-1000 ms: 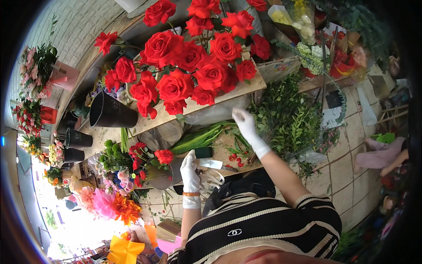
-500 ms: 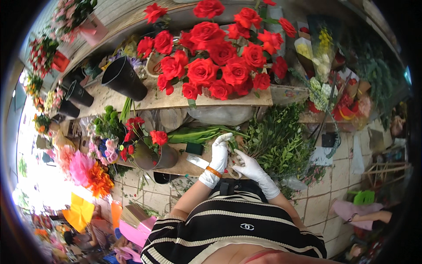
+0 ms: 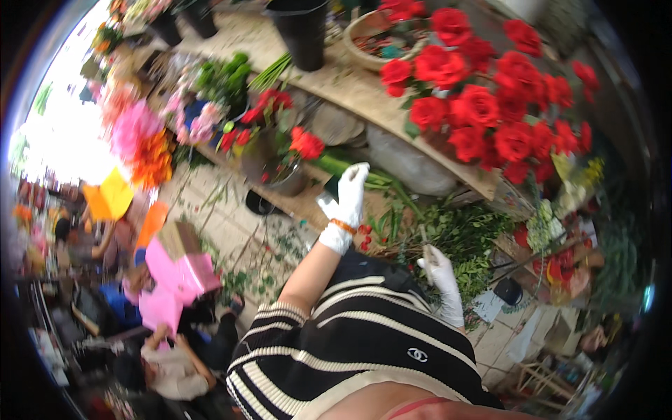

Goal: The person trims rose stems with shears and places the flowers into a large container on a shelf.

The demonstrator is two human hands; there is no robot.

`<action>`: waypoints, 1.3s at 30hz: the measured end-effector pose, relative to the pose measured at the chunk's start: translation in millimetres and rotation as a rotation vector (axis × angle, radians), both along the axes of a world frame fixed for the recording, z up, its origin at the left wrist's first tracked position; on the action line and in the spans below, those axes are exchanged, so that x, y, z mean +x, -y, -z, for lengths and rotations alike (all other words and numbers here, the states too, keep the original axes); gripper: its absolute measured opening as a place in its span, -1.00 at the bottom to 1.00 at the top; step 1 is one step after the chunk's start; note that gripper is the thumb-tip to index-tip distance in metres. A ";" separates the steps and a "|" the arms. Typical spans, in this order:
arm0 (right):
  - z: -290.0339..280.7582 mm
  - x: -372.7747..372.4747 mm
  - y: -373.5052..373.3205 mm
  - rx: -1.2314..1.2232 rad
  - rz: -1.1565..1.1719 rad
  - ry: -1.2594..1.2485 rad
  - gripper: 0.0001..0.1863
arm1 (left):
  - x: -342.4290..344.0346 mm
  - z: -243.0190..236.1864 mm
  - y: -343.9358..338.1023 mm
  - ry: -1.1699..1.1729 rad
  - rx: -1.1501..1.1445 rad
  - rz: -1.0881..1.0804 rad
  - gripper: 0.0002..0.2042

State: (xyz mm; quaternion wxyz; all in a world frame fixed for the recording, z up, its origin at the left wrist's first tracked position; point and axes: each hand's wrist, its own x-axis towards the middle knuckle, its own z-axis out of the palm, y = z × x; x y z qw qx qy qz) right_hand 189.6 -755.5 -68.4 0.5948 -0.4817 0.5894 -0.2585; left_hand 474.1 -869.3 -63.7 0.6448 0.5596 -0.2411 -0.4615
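My left hand [image 3: 352, 198], in a white glove with an orange band at the wrist, is raised over the lower bench. Its fingers are pinched together, and what they hold, if anything, cannot be made out. My right hand [image 3: 442, 273], also gloved, is closed around a thin pale tool [image 3: 424, 235] that points up from the fingers; its kind is unclear. Beyond it lies a heap of leafy green stems [image 3: 462, 225]. Long green leaves [image 3: 381, 180] lie behind my left hand. To its left, a bucket [image 3: 283, 180] holds red roses [image 3: 306, 143].
On the upper shelf [image 3: 371, 98] stand a black bucket [image 3: 301, 35], a woven basket [image 3: 383, 57] and a large arrangement of red roses [image 3: 483, 105]. Wrapped bouquets [image 3: 560, 259] are at the right. People with pink paper [image 3: 185, 269] work at lower left; cut leaves litter the tiled floor [image 3: 234, 231].
The whole view has turned, so the shelf now slants down to the right. My hands have drawn apart, and the pale tool now shows upright in my right hand.
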 end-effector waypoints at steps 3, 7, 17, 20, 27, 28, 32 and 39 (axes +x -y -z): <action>-2.6 3.8 -0.9 0.131 0.053 -0.011 -0.41 | 71.7 49.4 4.8 -0.020 -0.004 -0.296 -0.84; 18.7 5.0 -7.0 0.189 0.062 -0.051 -0.46 | 153.3 92.5 -1.6 -0.138 0.020 -0.606 -0.86; 84.4 -7.7 -59.6 0.375 0.047 -0.396 -0.50 | 317.0 223.6 59.9 -0.039 0.325 -0.484 -0.65; 135.9 -30.1 -70.3 0.361 0.003 -0.423 -0.53 | 359.4 245.9 70.2 -0.135 0.435 -0.448 -0.62; 101.1 30.9 -76.0 0.427 0.170 -0.352 -0.58 | 352.8 185.4 107.3 -0.158 0.420 -0.365 -0.49; 98.6 33.9 -74.3 0.436 0.168 -0.359 -0.58 | 357.4 182.7 110.5 -0.198 0.427 -0.355 -0.46; 92.5 43.3 -75.9 0.462 0.191 -0.369 -0.59 | 368.9 199.3 120.9 -0.322 0.292 -0.356 -0.37; 84.3 56.2 -75.0 0.476 0.232 -0.369 -0.61 | 352.4 177.6 118.0 0.148 0.078 -0.410 -0.80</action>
